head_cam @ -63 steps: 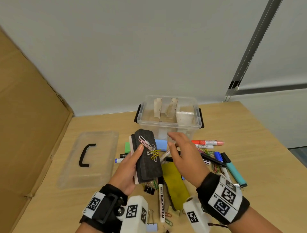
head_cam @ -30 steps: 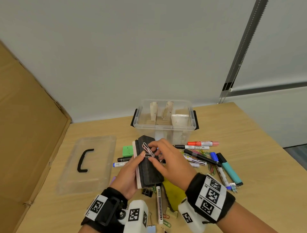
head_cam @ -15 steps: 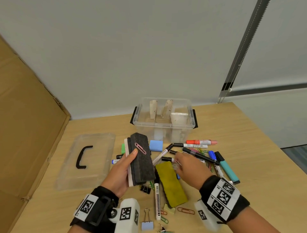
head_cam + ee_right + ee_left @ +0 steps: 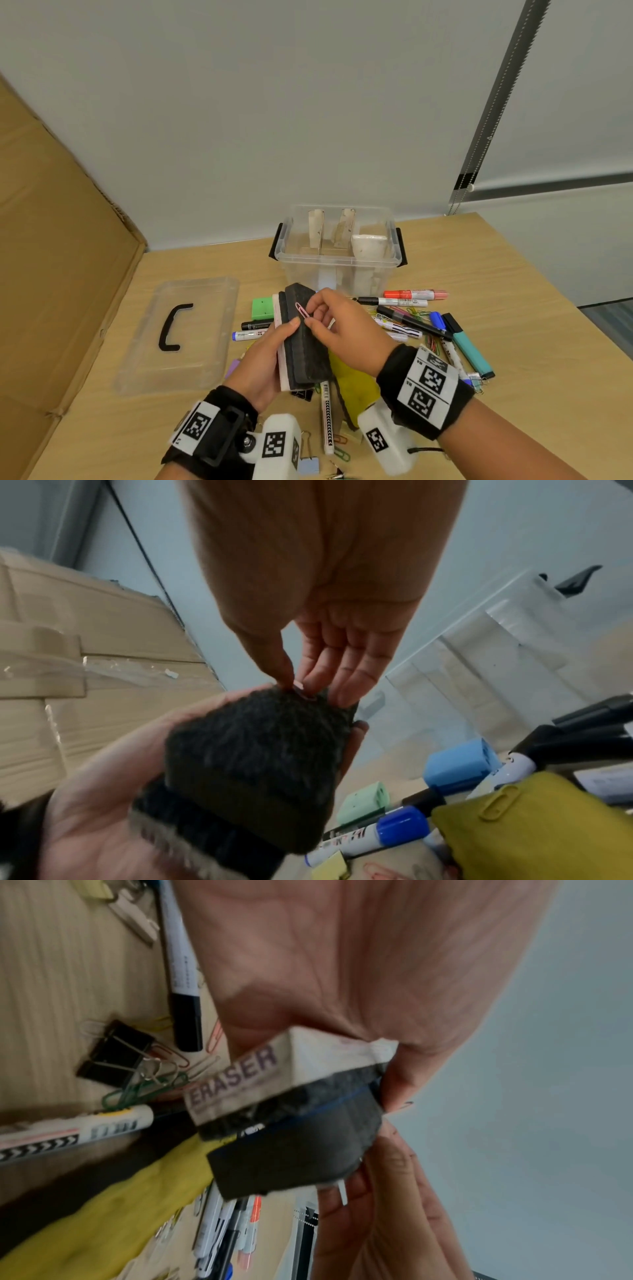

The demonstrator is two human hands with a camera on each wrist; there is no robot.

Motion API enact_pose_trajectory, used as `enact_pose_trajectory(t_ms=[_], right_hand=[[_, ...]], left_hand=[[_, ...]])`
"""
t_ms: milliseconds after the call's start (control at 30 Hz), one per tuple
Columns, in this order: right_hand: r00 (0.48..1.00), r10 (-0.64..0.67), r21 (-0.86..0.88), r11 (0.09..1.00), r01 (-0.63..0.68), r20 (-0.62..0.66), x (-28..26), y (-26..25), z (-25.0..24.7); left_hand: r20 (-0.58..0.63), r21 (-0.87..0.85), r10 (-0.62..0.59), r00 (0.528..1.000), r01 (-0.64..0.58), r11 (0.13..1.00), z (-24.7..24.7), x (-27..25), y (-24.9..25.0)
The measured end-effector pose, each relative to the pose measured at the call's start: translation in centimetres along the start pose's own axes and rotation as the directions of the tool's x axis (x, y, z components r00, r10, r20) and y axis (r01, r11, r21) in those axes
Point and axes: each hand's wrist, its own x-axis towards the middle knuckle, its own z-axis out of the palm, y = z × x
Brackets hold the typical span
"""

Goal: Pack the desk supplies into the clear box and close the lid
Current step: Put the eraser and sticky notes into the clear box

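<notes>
My left hand (image 4: pixel 274 346) grips a black-felt whiteboard eraser (image 4: pixel 303 346) by its long edges, tilted up above the desk. The word ERASER shows on the eraser's (image 4: pixel 236 1080) white back in the left wrist view. A pink paper clip (image 4: pixel 302 310) lies on the felt. My right hand (image 4: pixel 310 318) pinches that clip's lower end between thumb and forefinger; the same pinch by the right hand (image 4: pixel 298 687) shows on the eraser (image 4: pixel 253 750). The clear box (image 4: pixel 337 265) stands open behind, apart from both hands. Its lid (image 4: pixel 178 337) lies flat to the left.
Markers (image 4: pixel 404 302), a teal highlighter (image 4: pixel 469 349), a yellow cloth (image 4: pixel 352 380), a green block (image 4: pixel 263 307), a blue block (image 4: pixel 459 764), binder clips (image 4: pixel 113 1053) and loose paper clips litter the desk under the hands. Cardboard (image 4: pixel 51 240) walls the left side.
The eraser carried several clips earlier and now only the pink one. My right hand dropped to the desk on the right, then came back up and took hold of the pink clip.
</notes>
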Motion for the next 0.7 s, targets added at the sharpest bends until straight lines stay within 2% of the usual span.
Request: enact_pose_trajectory(t_ms=[133, 233, 300, 367, 433, 500, 600, 700], right_hand=[[0.997, -0.013, 0.046, 0.999, 0.01, 0.079, 0.2, -0.2, -0.2], [1.0, 0.001, -0.033, 0.999, -0.001, 0.014, -0.7, 1.1, -0.3], [0.995, 0.091, -0.123, 0.988, -0.094, -0.035, -1.6, 3.2, -0.6], [0.974, 0.228, -0.236, 0.946, -0.223, -0.003, -2.7, 5.3, -1.2], [0.944, 0.328, -0.368, 0.883, -0.291, 0.042, -3.7, 6.6, -1.4], [0.947, 0.32, -0.473, 0.838, -0.271, 0.023, -4.3, 6.9, -1.3], [0.964, 0.267, -0.501, 0.834, -0.232, -0.002, -4.9, 6.0, -0.7], [0.928, 0.35, -0.497, 0.832, -0.247, 0.125, -5.6, 5.5, 0.7]], left_hand=[[-0.016, 0.051, 0.003, 1.0, -0.002, 0.999, -0.5, -0.2, 0.1], [-0.048, 0.089, 0.026, 0.998, -0.021, 0.996, -1.1, -0.6, 0.4], [-0.082, 0.081, 0.034, 0.996, -0.028, 0.996, -2.0, -1.0, 0.7], [-0.111, 0.06, 0.03, 0.993, -0.023, 0.998, -3.2, -1.3, 0.8], [-0.132, 0.036, 0.028, 0.991, -0.023, 0.999, -4.1, -1.4, 0.6], [-0.15, 0.005, 0.025, 0.988, -0.024, 1.0, -4.9, -1.5, 0.3], [-0.169, -0.042, 0.018, 0.985, -0.026, 0.999, -5.6, -1.5, -0.1], [-0.175, -0.081, 0.002, 0.985, -0.017, 0.997, -6.2, -1.5, -0.3]])
